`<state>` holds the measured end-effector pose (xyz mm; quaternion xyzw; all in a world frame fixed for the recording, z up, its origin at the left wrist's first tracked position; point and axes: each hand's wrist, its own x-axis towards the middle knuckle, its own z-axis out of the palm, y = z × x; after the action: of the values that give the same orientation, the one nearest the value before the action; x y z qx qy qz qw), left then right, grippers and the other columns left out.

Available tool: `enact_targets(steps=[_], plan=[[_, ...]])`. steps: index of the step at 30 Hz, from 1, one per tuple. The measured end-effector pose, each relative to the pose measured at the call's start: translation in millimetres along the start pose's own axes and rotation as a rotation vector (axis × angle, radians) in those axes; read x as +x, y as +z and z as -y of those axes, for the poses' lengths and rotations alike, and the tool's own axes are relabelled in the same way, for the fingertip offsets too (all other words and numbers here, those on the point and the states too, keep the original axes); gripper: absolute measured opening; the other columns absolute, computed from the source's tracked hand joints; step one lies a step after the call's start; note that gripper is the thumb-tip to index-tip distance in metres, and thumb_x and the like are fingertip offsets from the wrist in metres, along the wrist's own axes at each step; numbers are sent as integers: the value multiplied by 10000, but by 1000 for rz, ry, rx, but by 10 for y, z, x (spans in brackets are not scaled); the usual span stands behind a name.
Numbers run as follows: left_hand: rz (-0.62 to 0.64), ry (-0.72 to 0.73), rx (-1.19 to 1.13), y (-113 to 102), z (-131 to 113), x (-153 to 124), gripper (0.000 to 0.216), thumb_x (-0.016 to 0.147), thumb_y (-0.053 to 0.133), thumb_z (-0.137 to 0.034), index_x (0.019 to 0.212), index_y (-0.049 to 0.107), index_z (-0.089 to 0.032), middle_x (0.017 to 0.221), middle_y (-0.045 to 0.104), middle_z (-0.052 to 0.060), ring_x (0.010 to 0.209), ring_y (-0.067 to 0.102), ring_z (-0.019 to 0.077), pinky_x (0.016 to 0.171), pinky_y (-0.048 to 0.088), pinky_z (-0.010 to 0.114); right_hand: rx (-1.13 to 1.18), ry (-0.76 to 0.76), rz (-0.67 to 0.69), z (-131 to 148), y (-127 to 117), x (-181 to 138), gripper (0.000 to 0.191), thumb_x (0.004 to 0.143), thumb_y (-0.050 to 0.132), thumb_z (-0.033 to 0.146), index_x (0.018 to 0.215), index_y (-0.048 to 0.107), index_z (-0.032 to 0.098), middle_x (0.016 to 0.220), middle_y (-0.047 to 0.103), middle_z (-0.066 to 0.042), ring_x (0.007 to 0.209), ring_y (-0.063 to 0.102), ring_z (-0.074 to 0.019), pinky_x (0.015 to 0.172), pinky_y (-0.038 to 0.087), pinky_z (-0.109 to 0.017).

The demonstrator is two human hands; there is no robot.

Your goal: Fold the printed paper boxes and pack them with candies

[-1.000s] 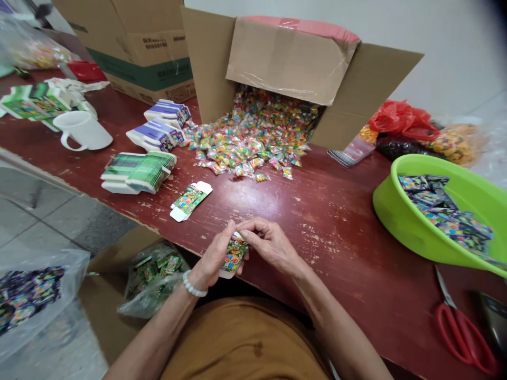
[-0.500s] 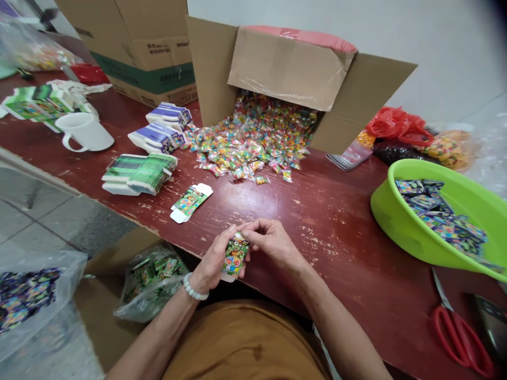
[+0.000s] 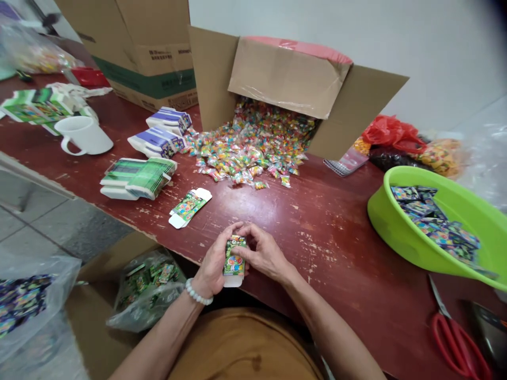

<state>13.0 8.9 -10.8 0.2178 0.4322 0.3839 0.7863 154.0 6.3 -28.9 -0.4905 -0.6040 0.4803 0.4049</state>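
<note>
Between my hands, over the table's front edge, is a small green printed cardboard box (image 3: pixel 234 264) with a white flap at its lower end. My left hand (image 3: pixel 214 264), a beaded bracelet at its wrist, is closed round the box's left side. My right hand (image 3: pixel 263 253) grips the upper end, its thumb lying across the printed front and its fingers bent behind the top edge. What the fingers do behind the box is hidden. A few flat green cartons (image 3: pixel 190 207) lie on the table just beyond my hands.
Wrapped candies (image 3: pixel 253 153) spill from an open carton (image 3: pixel 289 79). Stacks of green cartons (image 3: pixel 138 178) and purple cartons (image 3: pixel 156 140) and a white mug (image 3: pixel 85 136) stand left. A green basin (image 3: pixel 396 232) of packets, red-handled scissors (image 3: pixel 455 338) and a dark device (image 3: pixel 489 327) are right.
My right hand has shifted from the box's top corner, and its thumb now lies over the printed front. The box is turned more upright. The view has shifted slightly.
</note>
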Motion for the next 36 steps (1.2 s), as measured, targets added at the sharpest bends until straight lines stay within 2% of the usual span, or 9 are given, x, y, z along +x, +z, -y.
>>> enact_targets(steps=[4, 8, 13, 17, 23, 26, 29, 32, 36], plan=[[51, 126, 31, -64, -49, 24, 601, 821, 708, -397, 1349, 450, -273, 931, 688, 17, 634, 673, 138, 611, 574, 281, -54, 72, 91, -10, -262, 431, 313, 828, 669, 464, 978, 670, 190, 767, 671, 1, 642, 600, -138, 611, 482, -252], [34, 211, 125, -246, -118, 64, 589, 694, 829, -278, 1201, 538, -208, 1014, 698, 60, 832, 681, 180, 733, 556, 287, -557, 111, -320, -51, -587, 1032, 355, 899, 572, 351, 1212, 627, 194, 1129, 675, -75, 981, 630, -191, 898, 480, -320], [-94, 258, 491, -460, -298, 44, 400, 637, 834, -241, 971, 626, -168, 821, 670, 5, 713, 612, 145, 659, 522, 248, -704, 292, -451, -220, -740, 1479, 368, 872, 584, 375, 1144, 671, 144, 1252, 589, -177, 1187, 542, -318, 981, 420, -444], [-63, 232, 648, -535, -491, -50, 461, 631, 823, -259, 1052, 653, -181, 840, 666, -5, 638, 589, 124, 559, 487, 211, -749, 357, -394, -298, -705, 1494, 277, 833, 627, 428, 972, 729, 212, 1054, 683, -95, 1046, 618, -276, 887, 464, -381], [-170, 234, 642, -619, -509, -81, 458, 647, 805, -418, 991, 613, -186, 811, 674, 11, 591, 624, 162, 519, 502, 259, -821, 312, -324, -303, -698, 1321, 440, 880, 594, 390, 1311, 578, 300, 1244, 610, -104, 1181, 537, -318, 954, 407, -466], [-197, 380, 929, -700, -455, -78, 408, 660, 777, -382, 986, 618, -194, 880, 691, 29, 756, 658, 212, 680, 533, 320, -829, 277, -272, -276, -706, 1301, 487, 869, 621, 422, 1347, 538, 381, 1287, 538, -99, 1199, 517, -320, 954, 400, -476], [-73, 458, 1317, -727, -422, -120, 403, 709, 704, -340, 1082, 625, -211, 1044, 695, 61, 987, 640, 261, 892, 482, 381, -810, 247, -252, -245, -674, 1341, 391, 871, 607, 485, 1237, 618, 346, 1267, 505, -102, 1183, 513, -320, 949, 393, -486], [15, 405, 1606, -655, -420, -180, 233, 773, 587, -306, 976, 626, -198, 996, 679, 85, 982, 635, 287, 907, 449, 414, -772, 229, -258, -229, -599, 1352, 262, 847, 644, 414, 1031, 663, 229, 1224, 514, -118, 1173, 493, -327, 941, 383, -480], [-94, 391, 1461, -561, -460, -214, 157, 782, 494, -238, 930, 531, -204, 841, 630, 40, 807, 627, 232, 780, 462, 364, -653, 170, -228, -205, -468, 1170, 184, 813, 672, 338, 898, 595, 194, 1004, 592, -71, 1023, 545, -265, 877, 410, -397]])
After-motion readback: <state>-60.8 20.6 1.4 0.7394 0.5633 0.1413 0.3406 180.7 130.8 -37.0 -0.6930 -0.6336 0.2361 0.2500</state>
